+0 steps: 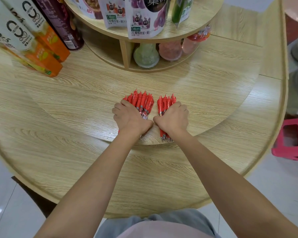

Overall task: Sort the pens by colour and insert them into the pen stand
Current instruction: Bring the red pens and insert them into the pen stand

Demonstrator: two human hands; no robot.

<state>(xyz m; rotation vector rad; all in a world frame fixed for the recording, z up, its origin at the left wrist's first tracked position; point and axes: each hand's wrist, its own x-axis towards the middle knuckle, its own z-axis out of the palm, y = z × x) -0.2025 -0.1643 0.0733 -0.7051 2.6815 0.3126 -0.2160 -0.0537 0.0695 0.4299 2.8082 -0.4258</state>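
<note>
Left hand (131, 118): fingers curled round red pens (142, 100).
Right hand (173, 117): grips second red bundle (164, 102).
Pen stand: not in view; insertion judged pending.

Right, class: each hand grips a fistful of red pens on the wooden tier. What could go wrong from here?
The left hand grips a thick bundle of red plastic click pens; outer ones might slip free. The right hand holds a smaller red pen bundle with tips near the round wooden tier's edge, so dropped pens could roll off.
</note>
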